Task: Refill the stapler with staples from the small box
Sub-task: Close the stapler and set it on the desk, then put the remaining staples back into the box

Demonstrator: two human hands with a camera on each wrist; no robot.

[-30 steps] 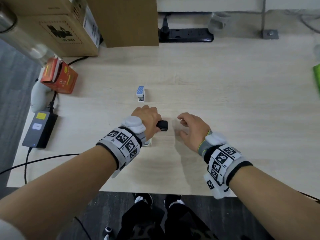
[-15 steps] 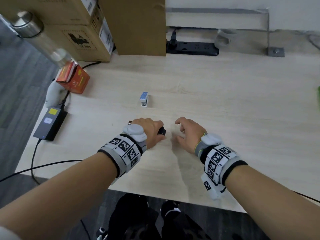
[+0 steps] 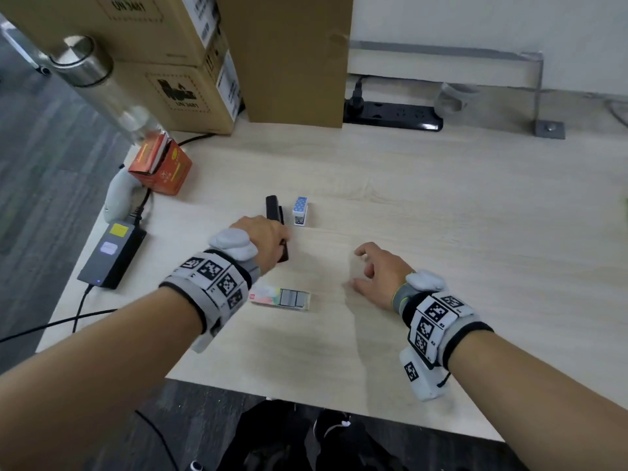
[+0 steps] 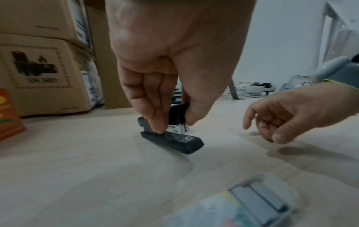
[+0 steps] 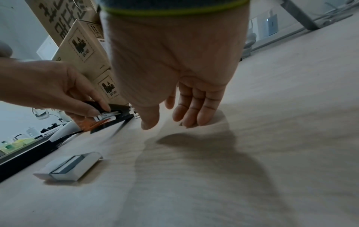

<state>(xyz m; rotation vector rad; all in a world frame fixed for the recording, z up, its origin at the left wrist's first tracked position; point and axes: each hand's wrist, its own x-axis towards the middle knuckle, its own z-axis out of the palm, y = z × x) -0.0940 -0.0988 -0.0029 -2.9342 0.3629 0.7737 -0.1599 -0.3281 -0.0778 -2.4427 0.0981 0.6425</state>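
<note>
My left hand (image 3: 268, 237) pinches the raised top arm of a black stapler (image 3: 274, 212) between thumb and fingers. In the left wrist view the stapler's base (image 4: 174, 142) lies flat on the table while the left hand (image 4: 173, 122) holds the upper part tilted up. The small staple box (image 3: 282, 298) lies slid open near my left wrist, with grey staple strips (image 4: 256, 199) showing. To the right, my right hand (image 3: 365, 268) hovers low over the table with loosely spread fingers (image 5: 194, 107), holding nothing. The stapler (image 5: 114, 114) and the staple box (image 5: 70, 165) lie to its left.
A small blue-topped white item (image 3: 300, 211) stands just right of the stapler. An orange carton (image 3: 159, 168), a power adapter (image 3: 112, 256) with cables, and a metal bottle (image 3: 102, 86) sit at the left. Cardboard boxes (image 3: 190, 73) and a power strip (image 3: 390, 115) line the back.
My left hand has moved away from me with the stapler, uncovering the open staple box. The stapler now points away and its top is lifted. The right hand has drawn slightly to the right.
</note>
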